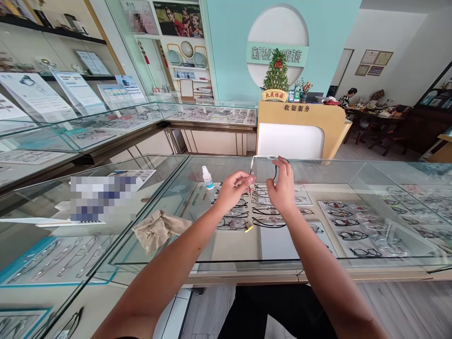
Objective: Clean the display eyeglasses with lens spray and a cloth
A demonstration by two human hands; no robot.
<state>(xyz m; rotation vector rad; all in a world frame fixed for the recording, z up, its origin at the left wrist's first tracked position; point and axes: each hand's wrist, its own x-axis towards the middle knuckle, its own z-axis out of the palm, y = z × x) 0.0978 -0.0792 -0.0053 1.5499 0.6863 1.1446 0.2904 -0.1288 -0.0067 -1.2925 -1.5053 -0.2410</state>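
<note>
Above the glass counter (226, 254), a pair of eyeglasses (263, 157) is held up between my two hands. My left hand (233, 189) pinches it at the left side, fingers closed near the hinge. A thin dark piece points down beneath those fingertips; I cannot make out what it is. My right hand (282, 186) has its fingers curled round the other side, with a dark temple tip showing near the thumb. A white spray bottle with a blue label (208, 179) stands on the glass to the left. Closer to me lies a crumpled beige cloth (159, 230).
Under the glass sit rows of spectacle frames (233, 223) and a further tray of frames (348, 226) at right. A printed sheet (70, 221) lies on the left counter. Beyond stands a cashier desk (337, 127); a person (348, 98) sits far right.
</note>
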